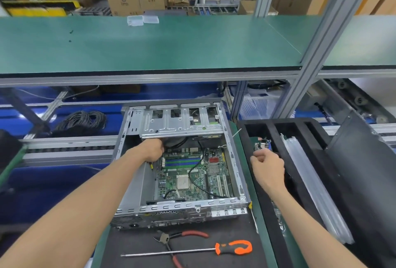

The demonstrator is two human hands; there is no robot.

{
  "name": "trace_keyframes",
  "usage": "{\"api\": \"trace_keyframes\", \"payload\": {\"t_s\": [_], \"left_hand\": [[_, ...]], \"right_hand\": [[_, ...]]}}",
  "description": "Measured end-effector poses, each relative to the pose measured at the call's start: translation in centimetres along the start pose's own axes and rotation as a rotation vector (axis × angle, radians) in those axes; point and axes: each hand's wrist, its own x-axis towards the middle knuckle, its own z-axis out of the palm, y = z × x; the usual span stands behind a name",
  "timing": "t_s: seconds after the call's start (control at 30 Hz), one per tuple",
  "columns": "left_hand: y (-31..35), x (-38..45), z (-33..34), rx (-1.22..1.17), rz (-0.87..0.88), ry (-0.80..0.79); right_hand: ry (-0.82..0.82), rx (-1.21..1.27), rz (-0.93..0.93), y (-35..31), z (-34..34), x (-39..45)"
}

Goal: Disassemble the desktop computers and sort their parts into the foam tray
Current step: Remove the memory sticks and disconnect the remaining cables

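Observation:
An open desktop computer case [128, 184] lies in front of me with its green motherboard [192, 173] exposed and a metal drive cage [180, 124] at the far end. My left hand [153, 149] reaches inside the case and grips a dark round part [174, 142] under the drive cage. To the right stands the black foam tray [270, 130]. My right hand [267, 165] hovers over its left compartment, fingers curled; it seems to pinch a small part with wires [262, 144], though the contact is hard to see.
Red-handled pliers [171, 242] and an orange-handled screwdriver [233, 247] lie on the black mat near me. Clear plastic bags [310, 182] fill a tray slot. A green shelf [171, 46] spans above. A cable coil [83, 120] lies at the left.

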Motion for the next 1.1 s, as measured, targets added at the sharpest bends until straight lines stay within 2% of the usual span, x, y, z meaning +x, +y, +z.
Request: {"api": "trace_keyframes", "payload": {"t_s": [0.1,0.17,0.23,0.3,0.33,0.47,0.53,0.63,0.73,0.83,0.97,1.1], "left_hand": [[-0.2,0.0,-0.2,0.05,-0.022,-0.056],[-0.3,0.0,-0.4,0.123,-0.027,-0.082],[-0.4,0.3,-0.5,0.235,-0.023,-0.099],[-0.2,0.4,-0.6,0.369,-0.013,-0.113],[-0.3,0.6,-0.5,0.415,-0.01,-0.114],[-0.2,1.2,-0.2,0.51,0.005,-0.119],[0.1,1.4,-0.1,0.565,0.027,-0.11],[0.5,1.3,-0.1,0.593,0.056,-0.123],[1.0,1.3,-0.2,0.516,0.109,-0.171],[2.3,1.2,-0.4,0.381,0.274,-0.182],[5.3,0.0,0.1,0.158,0.51,-0.117],[7.2,-0.5,2.7,0.091,0.6,-0.152]], "right_hand": [[0.175,0.152,-0.212,-2.9,0.4,-0.3],[0.173,0.135,-0.399,-4.8,1.1,-0.7],[0.103,0.058,-0.578,-6.4,2.0,-1.2],[-0.054,-0.05,-0.674,-7.8,3.3,-1.9],[-0.186,-0.128,-0.675,-8.4,4.0,-2.3],[-0.825,-0.498,-0.486,-9.3,6.8,-3.7],[-0.977,-0.6,-0.443,-8.7,7.5,-4.1],[-0.973,-0.64,-0.463,-7.9,7.7,-3.9],[-0.986,-0.594,-0.422,-7.9,7.4,-3.6],[-1.014,-0.492,-0.397,-8.6,6.7,-3.3],[-0.769,-0.59,-0.672,-9.8,6.1,-2.3],[-0.483,-0.809,-1.075,-10.3,4.8,-0.1]]}}
